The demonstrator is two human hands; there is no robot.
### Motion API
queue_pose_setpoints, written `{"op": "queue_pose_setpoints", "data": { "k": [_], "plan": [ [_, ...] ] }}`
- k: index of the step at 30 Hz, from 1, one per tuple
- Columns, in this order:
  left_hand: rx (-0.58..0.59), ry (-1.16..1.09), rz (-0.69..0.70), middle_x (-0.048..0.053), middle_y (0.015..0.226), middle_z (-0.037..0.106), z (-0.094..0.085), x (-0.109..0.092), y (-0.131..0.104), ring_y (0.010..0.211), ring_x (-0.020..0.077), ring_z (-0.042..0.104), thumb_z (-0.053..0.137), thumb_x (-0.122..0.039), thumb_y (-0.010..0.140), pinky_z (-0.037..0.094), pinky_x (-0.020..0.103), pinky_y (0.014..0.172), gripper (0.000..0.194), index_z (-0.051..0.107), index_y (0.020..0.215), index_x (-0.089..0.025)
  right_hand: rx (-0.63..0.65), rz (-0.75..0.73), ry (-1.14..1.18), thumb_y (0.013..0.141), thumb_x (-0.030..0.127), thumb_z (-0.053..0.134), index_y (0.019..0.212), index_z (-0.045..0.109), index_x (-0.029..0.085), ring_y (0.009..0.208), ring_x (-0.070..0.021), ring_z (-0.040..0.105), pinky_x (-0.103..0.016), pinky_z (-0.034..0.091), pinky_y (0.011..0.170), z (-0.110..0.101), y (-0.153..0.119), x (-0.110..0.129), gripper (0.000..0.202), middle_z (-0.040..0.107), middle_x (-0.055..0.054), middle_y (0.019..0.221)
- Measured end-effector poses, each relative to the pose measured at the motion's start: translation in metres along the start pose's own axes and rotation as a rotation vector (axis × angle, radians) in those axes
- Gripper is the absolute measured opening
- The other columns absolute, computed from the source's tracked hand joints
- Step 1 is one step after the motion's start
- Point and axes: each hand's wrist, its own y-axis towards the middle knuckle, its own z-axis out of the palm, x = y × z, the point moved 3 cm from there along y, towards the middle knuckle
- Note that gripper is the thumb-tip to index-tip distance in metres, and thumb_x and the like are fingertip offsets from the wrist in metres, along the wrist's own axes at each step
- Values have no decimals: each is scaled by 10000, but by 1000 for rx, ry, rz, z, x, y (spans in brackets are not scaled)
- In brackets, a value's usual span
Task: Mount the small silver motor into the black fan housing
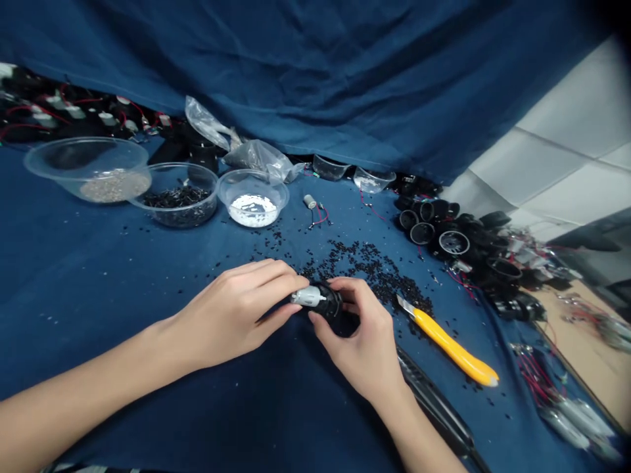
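Observation:
Between the thumb and fingers of my left hand [251,305] is a small silvery electric motor [308,297], its shaft pointing right. My right hand [362,332] is curled around a round black plastic housing [331,303], thumb and fingertips on its rim. The motor lies at the mouth of the housing; how deep it sits I cannot tell. Small black bits [367,263] are scattered on the blue cloth just beyond both hands. To the right of my right hand lies a yellow utility knife [453,345] with its blade out.
Clear plastic bowls stand at the back left, one with black parts [180,197], one with white pieces [254,209]. A loose motor with wires [309,202] lies behind the bits. Black cylindrical housings [421,233] are heaped at right, wired motors [566,417] near the right edge.

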Motion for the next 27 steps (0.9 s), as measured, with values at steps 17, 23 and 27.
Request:
{"op": "queue_pose_setpoints", "data": {
  "k": [17, 23, 27],
  "plan": [
    [-90, -180, -183, -3, 800, 632, 13, 5, -4, 694, 124, 586, 628, -224, 895, 424, 231, 641, 127, 664, 987, -145, -122, -78, 35, 758, 157, 696, 1058, 556, 223, 1002, -154, 600, -180, 577, 607, 2, -5, 2, 337, 531, -77, 1152],
    [-95, -217, -224, -11, 790, 628, 17, 3, -6, 704, 117, 585, 625, -216, 891, 418, 222, 653, 125, 671, 986, -149, -103, -70, 105, 753, 153, 711, 1095, 567, 241, 989, -138, 605, -180, 590, 659, 4, -6, 3, 381, 524, -64, 1166],
    [-93, -291, -290, -21, 804, 644, 16, 5, -5, 712, 111, 592, 625, -205, 879, 425, 219, 670, 126, 672, 989, -167, -4, 93, 334, 722, 200, 772, 1252, 541, 315, 951, -117, 641, -182, 593, 719, 0, -5, 1, 590, 538, -48, 1246]
  ]
}}
